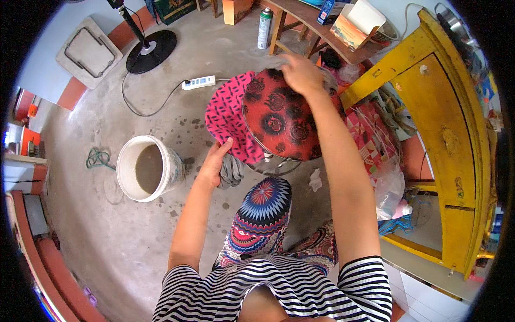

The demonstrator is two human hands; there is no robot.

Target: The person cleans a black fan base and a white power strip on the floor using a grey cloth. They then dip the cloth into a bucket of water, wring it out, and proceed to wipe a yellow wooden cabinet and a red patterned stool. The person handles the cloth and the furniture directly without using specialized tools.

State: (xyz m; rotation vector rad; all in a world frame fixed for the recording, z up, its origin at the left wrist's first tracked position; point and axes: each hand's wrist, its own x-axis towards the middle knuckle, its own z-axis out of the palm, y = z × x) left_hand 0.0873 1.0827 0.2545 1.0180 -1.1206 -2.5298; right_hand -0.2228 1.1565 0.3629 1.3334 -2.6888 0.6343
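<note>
My left hand (215, 163) holds a crumpled grey cloth (231, 173) and, thumb uppermost, touches the lower edge of a pink cushion or seat with black marks (229, 108). Overlapping that pink piece on the right is a round red seat with a dark rose pattern (277, 120), with a curved metal tube showing below it. My right hand (301, 74) is at the far edge of the red seat, blurred; its fingertips and whether it grips anything are unclear. A white bucket (122, 173) with murky water stands on the floor left of my left hand.
A power strip (200, 82) with a black cord lies beyond the bucket. Near the wooden table (299, 16) stands a spray can (264, 30). The black round base of a stand (161, 50) is at the far left. On the right are plastic bags (390, 197) and a yellow wooden cabinet (438, 100).
</note>
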